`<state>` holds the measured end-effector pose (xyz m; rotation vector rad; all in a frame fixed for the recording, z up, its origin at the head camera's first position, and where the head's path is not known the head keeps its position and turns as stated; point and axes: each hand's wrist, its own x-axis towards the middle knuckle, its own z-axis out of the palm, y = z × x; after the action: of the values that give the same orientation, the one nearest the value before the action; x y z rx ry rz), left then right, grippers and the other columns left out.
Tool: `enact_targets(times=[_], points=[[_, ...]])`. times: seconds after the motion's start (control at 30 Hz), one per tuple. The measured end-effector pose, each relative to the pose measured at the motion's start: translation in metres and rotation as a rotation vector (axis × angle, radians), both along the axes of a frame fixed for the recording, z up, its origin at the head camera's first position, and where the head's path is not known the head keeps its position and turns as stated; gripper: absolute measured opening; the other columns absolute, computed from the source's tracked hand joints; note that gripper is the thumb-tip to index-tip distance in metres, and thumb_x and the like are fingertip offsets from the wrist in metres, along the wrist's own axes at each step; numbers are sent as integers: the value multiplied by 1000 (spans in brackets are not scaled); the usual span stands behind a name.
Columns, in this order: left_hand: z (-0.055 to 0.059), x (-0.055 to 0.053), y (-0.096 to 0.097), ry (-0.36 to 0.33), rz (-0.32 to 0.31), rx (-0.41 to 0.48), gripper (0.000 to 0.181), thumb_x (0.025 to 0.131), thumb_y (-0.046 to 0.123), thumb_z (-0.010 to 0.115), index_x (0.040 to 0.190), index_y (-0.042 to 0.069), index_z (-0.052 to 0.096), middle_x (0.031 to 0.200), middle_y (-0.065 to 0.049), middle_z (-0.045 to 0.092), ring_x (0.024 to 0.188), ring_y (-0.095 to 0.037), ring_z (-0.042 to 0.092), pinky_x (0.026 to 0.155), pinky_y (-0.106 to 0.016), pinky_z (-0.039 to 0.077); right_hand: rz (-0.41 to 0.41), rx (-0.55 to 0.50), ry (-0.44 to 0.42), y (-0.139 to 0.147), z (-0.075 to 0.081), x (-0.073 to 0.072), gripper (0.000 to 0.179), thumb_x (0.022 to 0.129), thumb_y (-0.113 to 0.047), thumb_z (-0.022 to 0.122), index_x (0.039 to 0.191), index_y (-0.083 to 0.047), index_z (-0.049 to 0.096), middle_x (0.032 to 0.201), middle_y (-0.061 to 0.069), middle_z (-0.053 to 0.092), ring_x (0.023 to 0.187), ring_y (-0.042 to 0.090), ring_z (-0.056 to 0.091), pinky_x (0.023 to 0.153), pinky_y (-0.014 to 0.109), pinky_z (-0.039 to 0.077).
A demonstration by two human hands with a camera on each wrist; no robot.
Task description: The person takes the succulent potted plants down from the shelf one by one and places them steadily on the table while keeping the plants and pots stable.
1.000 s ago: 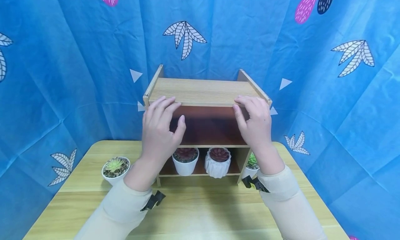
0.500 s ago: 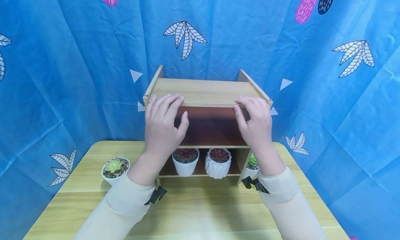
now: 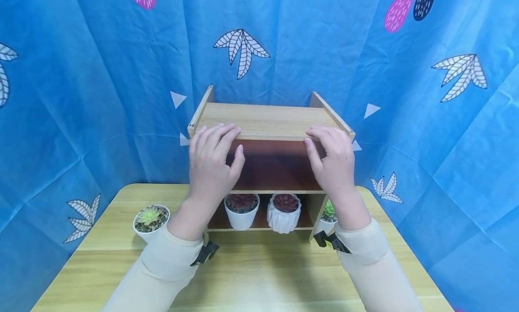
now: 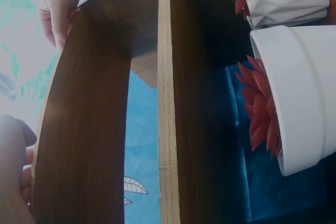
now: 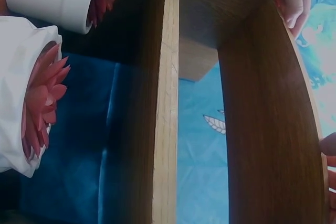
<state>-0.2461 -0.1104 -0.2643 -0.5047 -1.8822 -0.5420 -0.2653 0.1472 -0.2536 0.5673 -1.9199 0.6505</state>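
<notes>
A small wooden shelf [image 3: 265, 118] stands on the table, side panels rising past its top board. My left hand [image 3: 212, 161] rests its fingertips on the board's front edge, near the left side, thumb held apart. Near the right end, my right hand [image 3: 334, 161] lays its fingers on the same edge, thumb at the front. In the wrist views, the fingers show outside the top board [image 4: 84, 124]. On the lower level sit a smooth white pot [image 3: 242, 217] and a ridged white pot [image 3: 284, 219], each with a dark red succulent.
A white pot with a pale green succulent [image 3: 151, 222] stands left of the shelf. Another green potted plant [image 3: 328, 215] is partly hidden behind the right arm. Blue patterned cloth [image 3: 259, 41] hangs behind the wooden table [image 3: 255, 276].
My left hand has shifted slightly right along the board's front edge. The right hand stays in place on the edge, and the shelf and pots have not moved.
</notes>
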Motion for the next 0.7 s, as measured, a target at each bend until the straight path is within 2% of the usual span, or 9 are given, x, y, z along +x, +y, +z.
enact_targets(times=[0.37,0.7], points=[[-1,-1,1,0,-4,9,33,93,22,59,121,8,71,126,-10,68,124,-30,56,117,-47,28,14,-5,-10,2,1,1,20,95,-15,68,111,-6,75,116,10,72,115,31,60,100,47,44],[-2,0,1,-6,5,4,34,93,22,60,121,8,70,126,-10,68,125,-30,56,116,-47,28,19,-31,41,2,4,6,18,91,-10,72,107,-4,76,112,11,73,111,33,62,100,46,44]])
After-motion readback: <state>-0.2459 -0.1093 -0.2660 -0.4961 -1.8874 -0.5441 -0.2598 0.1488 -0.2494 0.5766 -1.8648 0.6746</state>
